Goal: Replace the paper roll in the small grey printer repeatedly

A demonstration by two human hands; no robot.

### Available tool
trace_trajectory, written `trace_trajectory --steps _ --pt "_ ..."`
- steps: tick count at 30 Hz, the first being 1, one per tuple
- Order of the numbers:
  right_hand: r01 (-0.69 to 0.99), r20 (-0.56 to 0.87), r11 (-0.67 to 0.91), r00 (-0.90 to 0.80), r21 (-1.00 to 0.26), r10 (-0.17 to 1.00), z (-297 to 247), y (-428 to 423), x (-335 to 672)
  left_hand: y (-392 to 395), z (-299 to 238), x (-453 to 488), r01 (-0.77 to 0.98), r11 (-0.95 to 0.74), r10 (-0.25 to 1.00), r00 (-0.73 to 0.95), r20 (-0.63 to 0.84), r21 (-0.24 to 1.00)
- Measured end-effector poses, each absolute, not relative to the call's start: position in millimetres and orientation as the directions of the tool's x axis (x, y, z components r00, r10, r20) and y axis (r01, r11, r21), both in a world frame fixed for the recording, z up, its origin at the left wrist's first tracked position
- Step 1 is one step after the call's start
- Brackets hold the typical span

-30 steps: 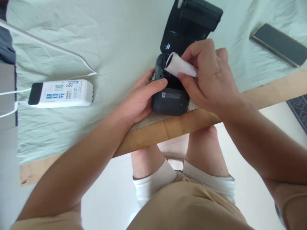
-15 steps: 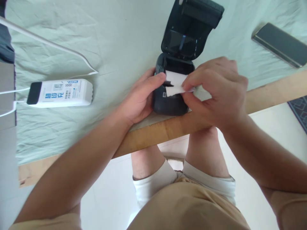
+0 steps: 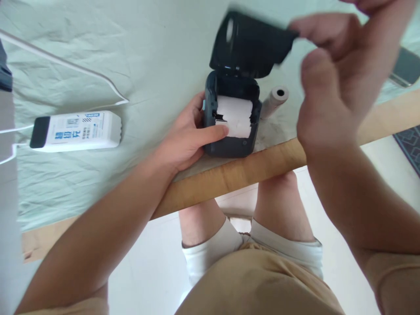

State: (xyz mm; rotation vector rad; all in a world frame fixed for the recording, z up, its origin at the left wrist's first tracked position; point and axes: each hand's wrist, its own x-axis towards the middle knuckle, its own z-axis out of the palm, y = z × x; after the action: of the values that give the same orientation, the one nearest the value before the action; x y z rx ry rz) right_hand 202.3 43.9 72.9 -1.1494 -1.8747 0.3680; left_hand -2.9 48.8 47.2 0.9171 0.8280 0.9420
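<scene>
A small dark receipt printer stands near the table's front edge, its hinged lid raised. White paper lies in its bay, with the loose end drawn over the front lip. My left hand is closed around the printer's left side, its thumb pressing on the paper end. At the lid's right corner, the fingers of my right hand have hold of the edge; motion blurs them and the lid. Just right of the printer is a small white paper roll with a dark core.
To the left lies a white power bank with cables attached. A white cable crosses the pale green cloth. Behind my right hand a phone is partly hidden. Wooden edging runs along the table front, above my legs.
My right hand has let go of the paper and moved up and right to the lid. The lid has tilted forward. The paper now lies flat under my left thumb, and the small roll shows.
</scene>
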Motion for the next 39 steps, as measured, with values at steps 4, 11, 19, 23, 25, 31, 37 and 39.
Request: trace_trajectory --steps 4,11,19,23,25,31,37,39 --pt "0.517 0.491 0.488 -0.143 -0.703 0.859 54 26 194 49 46 -4 -0.291 0.290 0.914 0.367 -0.173 0.912" --pt "0.231 0.469 0.452 0.022 -0.862 0.883 28 17 197 45 46 1 -0.361 0.268 0.914 0.388 -0.118 0.893" --pt "0.319 0.476 0.471 -0.069 -0.822 0.877 15 26 205 43 49 -2 -0.264 0.248 0.918 0.373 -0.138 0.932" --pt "0.325 0.468 0.467 -0.081 -0.822 0.880 11 25 206 43 47 1 -0.351 0.225 0.915 0.396 -0.074 0.909" --pt "0.330 0.461 0.458 -0.073 -0.826 0.884 13 25 205 41 47 4 -0.409 0.257 0.912 0.402 -0.080 0.876" --pt "0.283 0.342 0.343 -0.055 -0.896 0.938 26 20 202 44 45 4 -0.539 0.364 0.910 0.380 -0.166 0.760" --pt "0.200 0.355 0.359 -0.057 -0.912 0.933 29 16 202 49 39 2 -0.588 0.376 0.926 0.276 -0.259 0.717" --pt "0.178 0.349 0.356 -0.066 -0.918 0.935 26 14 201 49 41 3 -0.572 0.372 0.928 0.243 -0.282 0.731"
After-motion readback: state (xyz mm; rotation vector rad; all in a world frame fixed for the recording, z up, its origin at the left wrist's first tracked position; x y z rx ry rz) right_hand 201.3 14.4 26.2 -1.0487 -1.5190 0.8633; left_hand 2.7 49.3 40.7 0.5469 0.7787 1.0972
